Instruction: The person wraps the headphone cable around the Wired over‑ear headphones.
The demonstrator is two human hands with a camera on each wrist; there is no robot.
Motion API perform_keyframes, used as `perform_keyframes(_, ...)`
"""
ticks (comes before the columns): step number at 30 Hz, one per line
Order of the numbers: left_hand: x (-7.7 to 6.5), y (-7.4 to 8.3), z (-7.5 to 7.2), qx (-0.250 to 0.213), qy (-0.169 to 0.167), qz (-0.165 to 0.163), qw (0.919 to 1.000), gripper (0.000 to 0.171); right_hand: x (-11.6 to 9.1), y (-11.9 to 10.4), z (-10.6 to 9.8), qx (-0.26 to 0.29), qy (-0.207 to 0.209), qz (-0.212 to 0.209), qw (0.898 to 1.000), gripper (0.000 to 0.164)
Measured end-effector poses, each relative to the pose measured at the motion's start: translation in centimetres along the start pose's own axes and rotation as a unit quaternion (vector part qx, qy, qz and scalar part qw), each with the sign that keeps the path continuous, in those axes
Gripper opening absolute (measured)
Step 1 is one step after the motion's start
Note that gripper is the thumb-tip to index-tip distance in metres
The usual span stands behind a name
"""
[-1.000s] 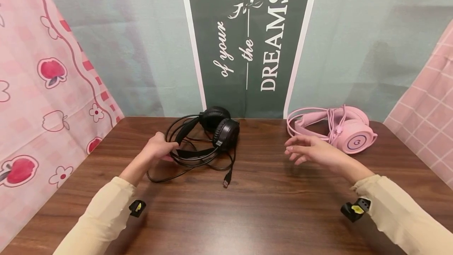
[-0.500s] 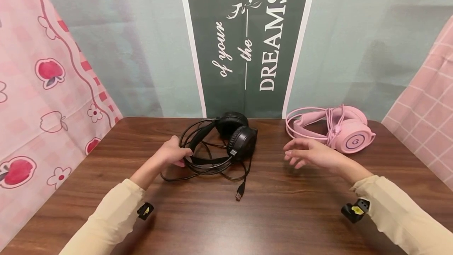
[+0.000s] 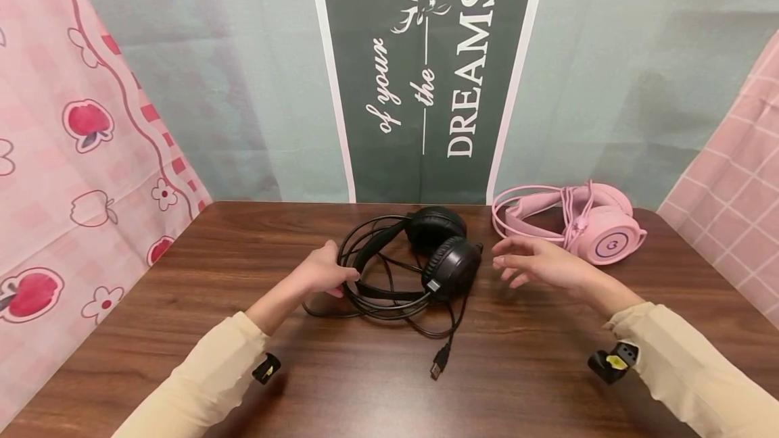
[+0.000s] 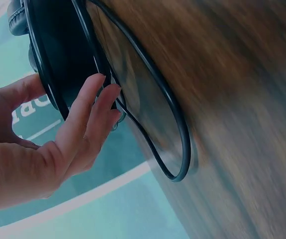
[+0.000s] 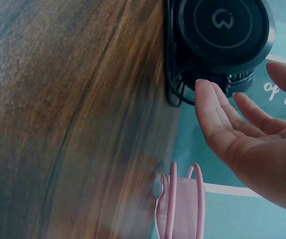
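Black over-ear headphones (image 3: pixel 453 269) lie on the wooden table, ear cups to the right and headband to the left. My left hand (image 3: pixel 325 269) grips the headband end, thumb on one side and fingers on the other, as the left wrist view shows with the hand (image 4: pixel 58 129) around the band (image 4: pixel 63 50). A loose USB plug (image 3: pixel 439 362) on the black cable (image 4: pixel 180 119) points toward me. My right hand (image 3: pixel 538 262) hovers just right of the ear cups with relaxed fingers, holding nothing; in the right wrist view its fingertips are close to the black ear cup (image 5: pixel 222 35).
Pink headphones (image 3: pixel 608 238) with a wrapped cord lie at the back right, behind my right hand. A printed cloth (image 3: pixel 426 86) hangs behind the table (image 3: pixel 341 384). Pink fabric (image 3: pixel 91 174) stands along the left, and more pink checked fabric (image 3: pixel 730 188) along the right.
My left hand has slid the black headphones rightward and a little toward me, USB plug trailing along. My right hand has stayed nearly still, and the ear cups now sit close to it.
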State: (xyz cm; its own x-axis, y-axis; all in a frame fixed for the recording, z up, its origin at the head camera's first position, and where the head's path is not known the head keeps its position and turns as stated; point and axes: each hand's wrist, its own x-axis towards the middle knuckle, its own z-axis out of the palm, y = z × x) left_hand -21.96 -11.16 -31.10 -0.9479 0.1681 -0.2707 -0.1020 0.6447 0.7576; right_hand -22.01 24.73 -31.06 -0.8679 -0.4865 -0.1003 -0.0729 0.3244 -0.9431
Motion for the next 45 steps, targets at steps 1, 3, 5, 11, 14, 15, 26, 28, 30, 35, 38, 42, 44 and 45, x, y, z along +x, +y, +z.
perform_keyframes(1, 0.0, 0.2, 0.3, 0.000, -0.002, 0.001, 1.0000, 0.051, 0.0, 0.0, 0.0, -0.001, 0.005, 0.000, 1.000, 0.038)
perform_keyframes(3, -0.1, 0.4, 0.9, -0.004, -0.007, 0.003, 1.0000, 0.053, -0.1, -0.1, -0.1, -0.005, 0.015, 0.003, 1.000, 0.039)
perform_keyframes(5, -0.2, 0.7, 1.5, -0.008, -0.015, 0.004, 0.9999, 0.057, -0.1, -0.1, -0.2, -0.005, 0.025, 0.007, 1.000, 0.040)
perform_keyframes(11, 0.0, 1.1, 2.7, -0.004, -0.029, 0.004, 0.9996, 0.068, -0.2, 0.1, -0.5, -0.017, 0.051, 0.023, 0.998, 0.037)
perform_keyframes(14, 0.2, 1.2, 2.9, 0.000, -0.025, 0.006, 0.9997, 0.066, -0.4, 0.2, -0.6, -0.027, 0.058, 0.028, 0.998, 0.037)
perform_keyframes(15, 0.2, 1.2, 2.9, 0.001, -0.024, 0.006, 0.9997, 0.063, -0.4, 0.2, -0.7, -0.030, 0.060, 0.028, 0.997, 0.037)
perform_keyframes(26, 0.8, 1.1, 3.1, 0.006, -0.016, -0.017, 0.9997, 0.030, -0.7, 0.3, -1.0, -0.038, 0.065, 0.029, 0.997, 0.033)
perform_keyframes(28, 0.9, 1.2, 3.1, 0.015, -0.016, -0.017, 0.9996, 0.034, -0.7, 0.3, -1.0, -0.035, 0.064, 0.028, 0.997, 0.032)
perform_keyframes(30, 1.0, 1.4, 3.1, 0.028, -0.014, -0.014, 0.9994, 0.037, -0.7, 0.3, -1.0, -0.032, 0.062, 0.026, 0.997, 0.031)
perform_keyframes(35, 1.2, 1.8, 3.3, 0.075, -0.003, -0.007, 0.9972, 0.048, -0.8, 0.1, -1.0, -0.028, 0.060, 0.030, 0.997, 0.030)
perform_keyframes(38, 1.3, 1.8, 3.5, 0.095, 0.001, -0.008, 0.9955, 0.058, -0.9, 0.1, -1.1, -0.030, 0.061, 0.032, 0.997, 0.030)
perform_keyframes(42, 1.5, 1.8, 3.7, 0.111, 0.005, -0.010, 0.9938, 0.067, -0.9, 0.2, -1.1, -0.028, 0.058, 0.031, 0.997, 0.029)
perform_keyframes(44, 1.6, 1.8, 3.8, 0.118, 0.008, -0.012, 0.9929, 0.068, -0.8, 0.2, -1.1, -0.027, 0.056, 0.030, 0.998, 0.029)
perform_keyframes(45, 1.7, 1.8, 3.9, 0.123, 0.010, -0.013, 0.9923, 0.068, -0.8, 0.2, -1.1, -0.026, 0.055, 0.030, 0.998, 0.029)
